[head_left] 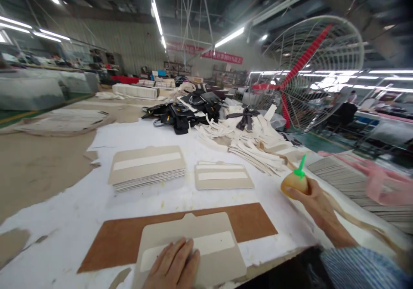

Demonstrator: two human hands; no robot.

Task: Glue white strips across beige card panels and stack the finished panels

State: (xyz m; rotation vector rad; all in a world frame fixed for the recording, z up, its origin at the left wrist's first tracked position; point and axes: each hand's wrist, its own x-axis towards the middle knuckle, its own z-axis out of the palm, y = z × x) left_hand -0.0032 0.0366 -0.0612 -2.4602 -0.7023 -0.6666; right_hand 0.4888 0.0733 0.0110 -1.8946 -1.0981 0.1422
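Observation:
My left hand (176, 263) lies flat, fingers stretched, on a beige cut panel (189, 229) with rounded corners and a white strip across it. Under that panel is a brown rectangular sheet (119, 237). At the right, my right hand (311, 196) is wrapped round a yellowish squeeze bottle (292, 183) with a green nozzle pointing up, held above the table. Farther back sits a stack of similar beige panels (146, 166), each top one bearing a white strip. Beside it is a smaller pile of such panels (224, 181).
White paper (64, 224) covers the work table. Black straps and bag parts (183, 115) are heaped at the back, next to cream strips (251, 147). A large caged fan (309, 74) with red blades stands at right, near stacked grey sheets (358, 181) and pink material (383, 183).

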